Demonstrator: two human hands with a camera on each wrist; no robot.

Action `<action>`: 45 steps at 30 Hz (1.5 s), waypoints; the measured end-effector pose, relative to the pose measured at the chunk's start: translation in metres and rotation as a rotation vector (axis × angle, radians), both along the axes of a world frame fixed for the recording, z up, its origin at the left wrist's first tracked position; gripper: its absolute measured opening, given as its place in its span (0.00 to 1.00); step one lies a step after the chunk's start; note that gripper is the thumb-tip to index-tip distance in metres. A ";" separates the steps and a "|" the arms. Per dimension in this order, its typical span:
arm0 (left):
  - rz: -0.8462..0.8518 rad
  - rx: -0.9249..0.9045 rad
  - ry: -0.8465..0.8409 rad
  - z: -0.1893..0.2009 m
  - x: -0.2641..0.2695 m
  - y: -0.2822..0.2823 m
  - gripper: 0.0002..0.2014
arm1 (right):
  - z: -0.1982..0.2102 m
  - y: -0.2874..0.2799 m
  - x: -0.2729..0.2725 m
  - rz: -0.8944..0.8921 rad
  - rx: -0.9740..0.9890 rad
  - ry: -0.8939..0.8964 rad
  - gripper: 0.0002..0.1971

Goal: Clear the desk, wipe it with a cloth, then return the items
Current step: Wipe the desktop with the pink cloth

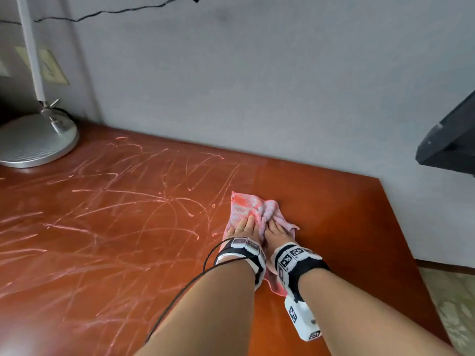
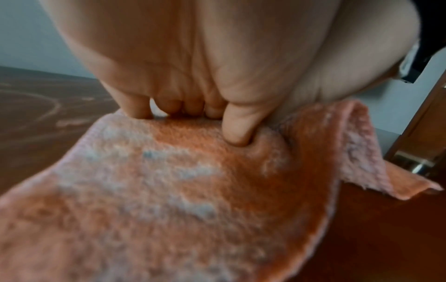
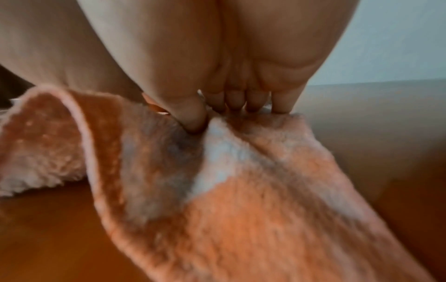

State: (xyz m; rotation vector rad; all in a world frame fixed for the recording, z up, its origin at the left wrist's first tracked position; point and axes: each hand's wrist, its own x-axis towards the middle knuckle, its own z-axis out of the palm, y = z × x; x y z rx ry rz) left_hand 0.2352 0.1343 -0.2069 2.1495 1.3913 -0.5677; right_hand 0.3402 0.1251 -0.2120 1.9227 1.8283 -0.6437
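Streaked desk [image 1: 108, 227]; both flat hands press cloth [image 1: 246, 209]; wrist views alone show thumbs dug into pile.

Head overhead; wrists close on cloth [image 1: 253, 210]

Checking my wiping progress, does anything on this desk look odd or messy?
Yes. Pale pinkish streaks crisscross the reddish-brown wooden desk left of the pink fluffy cloth, reaching the silver round lamp base. The right side looks clean.
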 end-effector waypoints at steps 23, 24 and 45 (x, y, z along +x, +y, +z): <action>-0.060 0.216 -0.204 0.029 0.002 0.156 0.32 | -0.007 0.168 0.022 0.138 0.153 -0.169 0.35; -0.064 0.198 -0.174 0.027 -0.002 0.146 0.32 | -0.010 0.159 0.020 0.147 0.129 -0.185 0.34; 0.061 0.069 0.026 0.012 -0.090 -0.237 0.36 | -0.010 -0.247 -0.068 0.147 0.116 0.045 0.34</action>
